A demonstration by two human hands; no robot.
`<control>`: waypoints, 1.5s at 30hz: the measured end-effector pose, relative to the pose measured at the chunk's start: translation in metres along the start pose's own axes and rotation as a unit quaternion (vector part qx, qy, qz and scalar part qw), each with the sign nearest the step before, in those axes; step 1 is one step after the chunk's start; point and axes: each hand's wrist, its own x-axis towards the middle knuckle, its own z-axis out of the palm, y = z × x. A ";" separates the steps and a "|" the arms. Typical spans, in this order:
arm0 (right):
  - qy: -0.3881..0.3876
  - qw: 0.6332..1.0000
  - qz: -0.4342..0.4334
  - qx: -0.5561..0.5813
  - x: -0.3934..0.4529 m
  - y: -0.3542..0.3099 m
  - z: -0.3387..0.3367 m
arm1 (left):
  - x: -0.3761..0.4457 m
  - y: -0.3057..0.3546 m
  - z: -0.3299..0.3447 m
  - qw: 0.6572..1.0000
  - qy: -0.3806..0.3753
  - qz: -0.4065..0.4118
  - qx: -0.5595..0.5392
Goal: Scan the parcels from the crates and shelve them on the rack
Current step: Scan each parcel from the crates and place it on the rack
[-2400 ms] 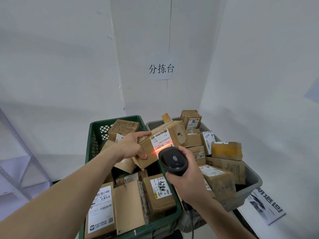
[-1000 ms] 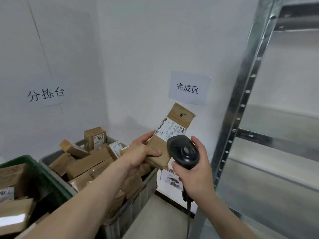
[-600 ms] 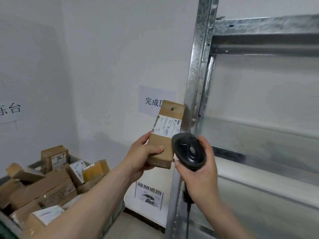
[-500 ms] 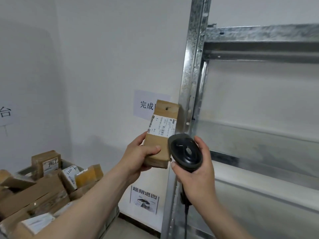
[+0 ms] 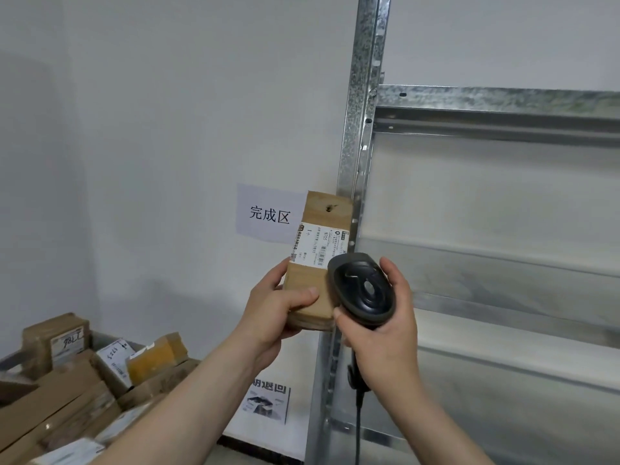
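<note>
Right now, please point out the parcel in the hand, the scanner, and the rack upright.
parcel (image 5: 318, 241): head view, on its white shipping label.
scanner (image 5: 364, 286): head view, on the top of its black head.
rack upright (image 5: 360, 95): head view, on the perforated metal post.

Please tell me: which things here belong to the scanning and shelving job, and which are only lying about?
Job: parcel held in left hand; scanner in right hand; rack; crate of parcels.

Lying about: wall sign; printed sheet low on the wall.
</note>
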 end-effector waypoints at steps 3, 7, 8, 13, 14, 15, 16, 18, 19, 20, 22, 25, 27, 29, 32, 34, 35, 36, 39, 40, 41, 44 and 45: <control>0.021 1.000 0.005 -0.003 -0.004 -0.008 -0.004 | -0.005 0.007 0.007 1.000 -0.021 0.002 0.006; 0.046 0.999 0.009 -0.020 -0.003 -0.018 -0.016 | -0.004 0.010 0.023 0.998 -0.054 -0.006 0.017; 0.051 0.998 0.011 -0.026 -0.001 -0.019 -0.021 | -0.004 0.011 0.028 0.998 -0.066 -0.013 0.020; 0.081 0.995 0.038 -0.043 0.012 -0.015 -0.047 | 0.007 0.004 0.055 0.990 -0.121 -0.033 0.069; 0.085 0.994 0.044 -0.044 0.015 -0.013 -0.052 | 0.010 0.001 0.060 0.988 -0.129 -0.035 0.083; 0.089 0.994 0.050 -0.045 0.019 -0.011 -0.057 | 0.014 -0.002 0.065 0.986 -0.136 -0.037 0.095; 0.092 0.993 0.054 -0.044 0.023 -0.008 -0.062 | 0.017 -0.005 0.070 0.984 -0.142 -0.036 0.104; 0.096 0.992 0.064 -0.045 0.033 -0.001 -0.069 | 0.026 -0.011 0.078 0.981 -0.150 -0.031 0.122; 0.096 0.992 0.071 -0.044 0.038 0.004 -0.072 | 0.030 -0.013 0.082 0.980 -0.151 -0.022 0.131; 0.095 0.991 0.080 -0.040 0.043 0.009 -0.075 | 0.034 -0.015 0.086 0.978 -0.152 -0.011 0.141; 0.090 0.991 0.090 -0.034 0.053 0.021 -0.081 | 0.044 -0.020 0.092 0.977 -0.151 0.010 0.149; 0.079 0.991 0.102 -0.030 0.071 0.041 -0.089 | 0.064 -0.028 0.099 0.973 -0.145 0.021 0.180; 0.067 0.991 0.111 -0.020 0.084 0.054 -0.095 | 0.077 -0.031 0.105 0.967 -0.142 0.027 0.210; 0.053 0.991 0.124 -0.002 0.097 0.064 -0.099 | 0.090 -0.035 0.110 0.963 -0.130 0.033 0.233; 0.038 0.990 0.135 0.011 0.113 0.078 -0.102 | 0.105 -0.037 0.117 0.962 -0.118 0.032 0.244; 0.028 0.991 0.132 0.018 0.123 0.086 -0.103 | 0.113 -0.039 0.120 0.960 -0.102 0.028 0.258; 0.025 0.991 0.132 0.025 0.128 0.089 -0.103 | 0.117 -0.040 0.121 0.960 -0.092 0.027 0.263; 0.019 0.991 0.131 0.031 0.132 0.092 -0.104 | 0.120 -0.039 0.122 0.960 -0.084 0.030 0.265; 0.012 0.990 0.131 0.049 0.145 0.100 -0.104 | 0.131 -0.039 0.124 0.963 -0.051 0.032 0.261; 0.009 0.990 0.132 0.055 0.149 0.103 -0.104 | 0.133 -0.040 0.125 0.963 -0.040 0.035 0.264; 0.008 0.989 0.139 0.059 0.153 0.107 -0.103 | 0.136 -0.040 0.127 0.962 -0.033 0.037 0.268; 0.012 0.986 0.150 0.071 0.163 0.114 -0.101 | 0.144 -0.040 0.133 0.960 -0.018 0.042 0.276; 0.013 0.986 0.151 0.071 0.166 0.115 -0.100 | 0.146 -0.040 0.134 0.960 -0.015 0.043 0.277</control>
